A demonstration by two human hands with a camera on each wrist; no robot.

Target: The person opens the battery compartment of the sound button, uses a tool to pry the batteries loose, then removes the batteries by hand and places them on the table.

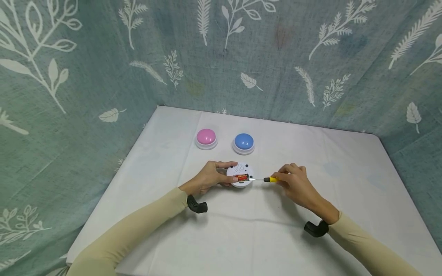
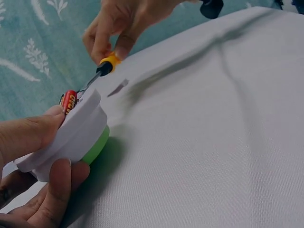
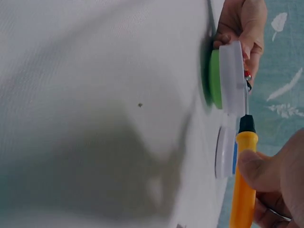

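My left hand (image 1: 210, 176) grips a white round buzzer button (image 1: 244, 168) with its back facing up, thumb on one side and fingers around the other. Its green dome (image 2: 97, 145) faces down, as the left wrist view shows. A red battery (image 1: 243, 177) lies in the opening on the back, close by the left thumb. From the right, my right hand (image 1: 295, 184) holds a screwdriver by its yellow handle (image 3: 244, 190). The screwdriver's metal shaft (image 1: 258, 179) lies nearly level, its tip right at the battery's end.
Behind the hands, a pink-topped button (image 1: 206, 137) and a blue-topped button (image 1: 244, 142) stand side by side on the white cloth-covered table (image 1: 165, 153). A leaf-patterned curtain (image 1: 221, 76) hangs along the back and sides. Both wrists wear black camera mounts (image 1: 197, 205).
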